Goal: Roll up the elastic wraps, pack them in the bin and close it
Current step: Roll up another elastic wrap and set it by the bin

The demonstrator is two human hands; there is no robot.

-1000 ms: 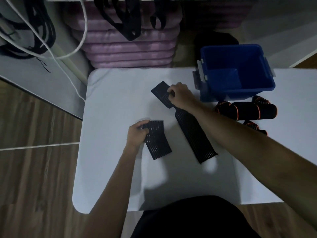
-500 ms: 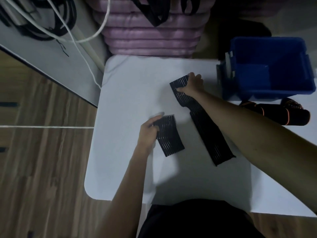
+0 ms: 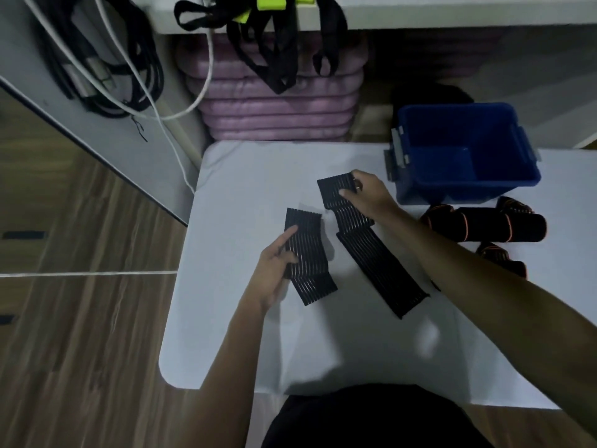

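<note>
Rolling has not properly begun, as I judge it: both black wraps lie flat on the white table (image 3: pixel 245 334). My left hand (image 3: pixel 274 270) rests on the short wrap (image 3: pixel 307 253), fingers fairly straight along its left edge with the thumb tucked against the fabric; I cannot tell whether that is a true pinch or only a press. My right hand (image 3: pixel 365 195) sits on the far end of the long wrap (image 3: pixel 378 260), fingers curled over the end and pinching it, apparently to start the first turn. The rest of that wrap trails back from the right hand toward my body.

The next move, I judge, calls for folding that far end tightly over itself and rolling it toward me, with the strip kept straight so the roll does not cone.

The blue bin (image 3: pixel 517 176) stands open just to the right of my right hand and looks empty; I see no lid. Beside my right forearm, on its outer side, lie rolled wraps with orange trim (image 3: pixel 484 224), near the bin's front wall.

Room: bare table lies ahead of both hands and between my body and the wraps. The table's left edge is well beyond my left hand, so the short wrap is in little danger of sliding off. The bin's near corner crowds my right hand's outer side.
</note>
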